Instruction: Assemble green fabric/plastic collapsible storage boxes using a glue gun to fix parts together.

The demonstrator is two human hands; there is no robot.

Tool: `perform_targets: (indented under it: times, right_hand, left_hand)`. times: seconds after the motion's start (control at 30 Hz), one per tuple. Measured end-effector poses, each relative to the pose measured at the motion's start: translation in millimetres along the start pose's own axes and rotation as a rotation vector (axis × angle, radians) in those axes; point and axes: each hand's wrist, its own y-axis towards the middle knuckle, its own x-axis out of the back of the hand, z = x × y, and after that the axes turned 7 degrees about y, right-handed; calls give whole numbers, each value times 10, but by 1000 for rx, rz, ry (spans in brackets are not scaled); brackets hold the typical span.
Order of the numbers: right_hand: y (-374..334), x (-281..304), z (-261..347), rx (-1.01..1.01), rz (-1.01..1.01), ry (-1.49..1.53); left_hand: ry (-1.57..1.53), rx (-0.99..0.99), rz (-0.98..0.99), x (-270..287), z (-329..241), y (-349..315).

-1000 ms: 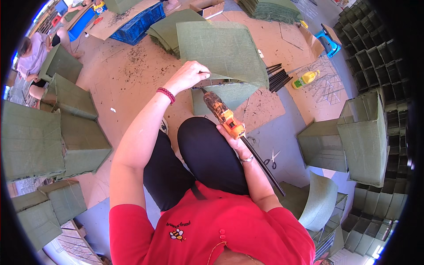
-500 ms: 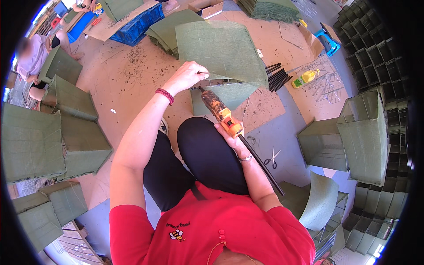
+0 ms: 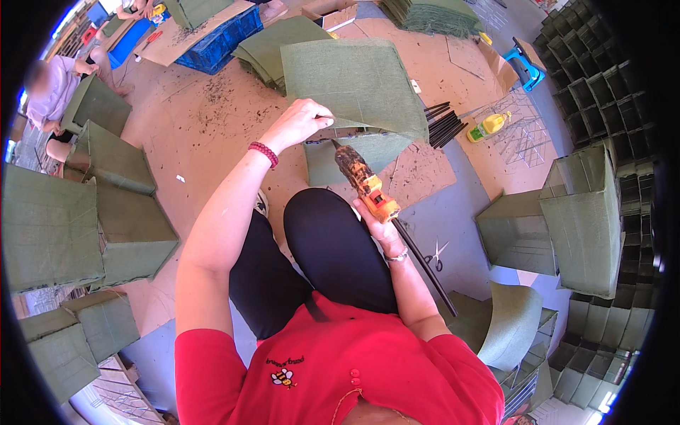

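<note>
In front of my knees is a green mesh box piece, its upper sheet [image 3: 347, 74] raised at the near edge over a lower panel [image 3: 333, 164]. My left hand [image 3: 301, 122] is closed in a pinch on that lifted edge. My right hand [image 3: 380, 228] grips a hot glue gun [image 3: 363, 180], orange with dark smears over its front half. A long black glue stick [image 3: 428, 269] pokes out of its back along my forearm. The gun's nozzle points at the gap below the lifted edge, where a dark line of glue [image 3: 319, 141] runs along the lower panel.
Black glue sticks [image 3: 446, 127] lie beyond the sheet, near a yellow bottle [image 3: 489, 126] and wire frames [image 3: 528, 145]. Scissors [image 3: 437, 256] lie right of my forearm. Green mesh boxes [image 3: 138, 227] flank both sides. A co-worker [image 3: 53, 95] sits far left, near a blue crate [image 3: 219, 46].
The glue gun and my right hand have shifted slightly right, the nozzle moving along the edge. My left hand stays put. The co-worker's arm at far left has moved.
</note>
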Motion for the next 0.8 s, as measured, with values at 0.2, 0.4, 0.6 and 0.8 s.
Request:
perform_targets:
  times: [0.2,0.4,0.6,0.8]
  right_hand:
    - [-4,48,-72,-58,-6,-19]
    - [10,81,-125,-22,17,-101]
    - [-6,131,-119,-19,5,-111]
    - [-20,177,-165,-100,-3,-38]
  left_hand:
    - [3,2,17,-4,5,15]
    - [10,-19,4,-32,61,27]
    - [-5,27,25,-7,17,17]
    - [1,24,32,2,14,29]
